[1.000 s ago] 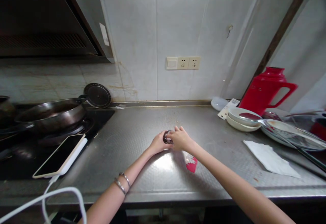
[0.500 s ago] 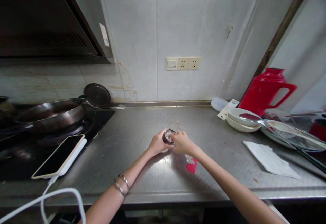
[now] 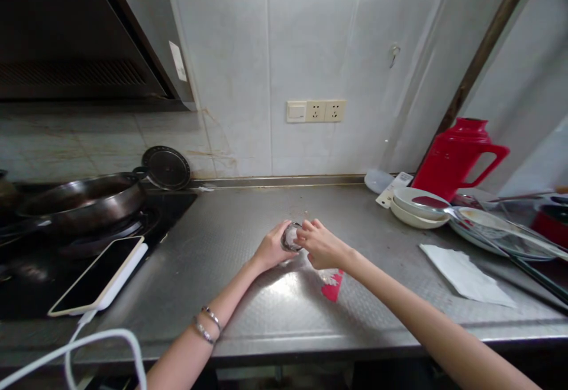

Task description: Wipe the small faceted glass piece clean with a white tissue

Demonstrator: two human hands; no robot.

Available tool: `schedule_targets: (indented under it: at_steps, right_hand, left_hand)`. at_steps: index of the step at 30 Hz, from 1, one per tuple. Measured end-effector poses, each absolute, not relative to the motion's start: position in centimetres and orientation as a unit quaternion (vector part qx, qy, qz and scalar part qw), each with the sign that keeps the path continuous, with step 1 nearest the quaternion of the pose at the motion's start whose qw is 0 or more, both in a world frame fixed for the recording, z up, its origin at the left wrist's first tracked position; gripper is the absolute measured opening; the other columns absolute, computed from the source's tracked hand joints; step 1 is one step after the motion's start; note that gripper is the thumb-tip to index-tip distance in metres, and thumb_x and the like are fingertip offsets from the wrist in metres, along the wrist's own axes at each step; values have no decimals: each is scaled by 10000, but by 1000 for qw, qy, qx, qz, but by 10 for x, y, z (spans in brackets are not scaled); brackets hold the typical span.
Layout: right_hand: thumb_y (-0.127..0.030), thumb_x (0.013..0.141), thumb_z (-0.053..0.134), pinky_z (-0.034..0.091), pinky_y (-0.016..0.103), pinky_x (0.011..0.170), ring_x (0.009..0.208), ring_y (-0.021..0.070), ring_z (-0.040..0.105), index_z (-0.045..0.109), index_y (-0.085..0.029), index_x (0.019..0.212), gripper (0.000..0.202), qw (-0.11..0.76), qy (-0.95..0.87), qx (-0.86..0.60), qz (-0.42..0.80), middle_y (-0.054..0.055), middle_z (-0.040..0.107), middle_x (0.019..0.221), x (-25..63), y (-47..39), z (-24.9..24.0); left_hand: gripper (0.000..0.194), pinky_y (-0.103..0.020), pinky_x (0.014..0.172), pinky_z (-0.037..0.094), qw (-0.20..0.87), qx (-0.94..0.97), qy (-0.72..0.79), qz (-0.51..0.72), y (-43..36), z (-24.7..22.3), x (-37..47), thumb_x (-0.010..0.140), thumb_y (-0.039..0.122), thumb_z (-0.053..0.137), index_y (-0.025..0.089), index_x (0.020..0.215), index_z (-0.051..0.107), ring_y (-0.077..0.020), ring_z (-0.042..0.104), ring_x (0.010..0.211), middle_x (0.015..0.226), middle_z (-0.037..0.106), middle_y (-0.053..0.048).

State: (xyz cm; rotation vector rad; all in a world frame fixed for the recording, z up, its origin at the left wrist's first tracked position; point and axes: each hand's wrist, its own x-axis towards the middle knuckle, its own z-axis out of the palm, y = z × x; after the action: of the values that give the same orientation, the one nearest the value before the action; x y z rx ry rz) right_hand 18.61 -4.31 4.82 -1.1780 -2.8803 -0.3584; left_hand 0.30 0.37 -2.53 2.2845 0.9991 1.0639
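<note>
My left hand [image 3: 271, 247] wraps round a small round glass jar [image 3: 290, 237] with white stuff inside, just above or on the metal counter [image 3: 213, 260]. At the jar's right rim, my right hand [image 3: 322, 243] has its fingers curled together, the tips at the opening. Whatever those fingers pinch is hidden. Below the right wrist lies a small red-and-clear packet [image 3: 331, 290] with a jagged pattern. Two bracelets [image 3: 206, 324] circle my left wrist.
A phone [image 3: 95, 277] with a white cable lies at the left, by a pan [image 3: 84, 203] on the stove. On the right stand a red thermos [image 3: 457, 156], stacked bowls [image 3: 419, 209], a plate [image 3: 488, 230] and a folded white tissue [image 3: 465, 277].
My right hand has shifted slightly right and its fingers have drawn back from over the jar's opening to its rim. My left hand still holds the jar. The view has turned slightly right.
</note>
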Motion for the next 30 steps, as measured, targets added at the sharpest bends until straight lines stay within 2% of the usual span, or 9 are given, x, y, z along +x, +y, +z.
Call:
schedule_targets:
  at_steps: [5,12,16,20,24,27,30]
  right_hand:
    - [-180,710,544,325,356,740,935,255,435,666,-155,882,212,-37,-934,-322,-154,110,614,1036,193,-38,52]
    - [-125,776,524,317,348,744,991,250,451,606,-213,1067,315,-20,-922,-340,-185,71,590,1187,206,-36,51]
    - [-84,787,491,342,358,766,990,247,464,545,-209,1167,404,25,-903,-397,-159,89,566,1208,196,-46,43]
    - [-47,767,472,389,318,807,985,206,480,508,-219,1212,478,109,-875,-468,-62,67,561,1178,181,-53,27]
    - [-122,860,446,420,259,773,984,180,504,557,-227,1118,300,152,-861,-485,-28,56,580,1098,176,-51,20]
    - [-215,918,425,415,240,676,935,180,524,580,-238,1064,214,122,-872,-471,-60,51,602,1019,182,-47,22]
    - [-228,940,392,390,233,616,900,179,522,579,-237,1063,223,85,-887,-442,-105,51,609,1008,190,-42,27]
  left_hand:
    - [814,-370,1063,354,205,842,340,364,2,-23,2,562,258,794,227,1289,430,-250,479,1229,1329,512,-92]
    - [800,-391,1070,349,211,833,347,377,1,-19,2,585,251,778,204,1299,421,-255,465,1244,1343,499,-106]
    - [769,-399,1083,337,185,811,373,412,1,-19,1,626,259,749,211,1315,410,-251,445,1263,1360,485,-97]
    - [778,-391,1082,344,170,787,390,448,1,-18,0,631,325,756,219,1320,411,-257,458,1252,1360,484,-99]
    - [797,-388,1062,365,198,778,395,446,-1,-16,2,617,402,764,240,1314,413,-252,499,1212,1323,523,-86]
    - [805,-374,1071,350,210,783,383,442,-2,-15,3,620,429,758,239,1317,403,-240,481,1231,1341,506,-84]
    - [843,-376,1085,327,223,794,353,441,-4,-11,1,611,423,765,206,1332,387,-248,435,1268,1380,459,-104]
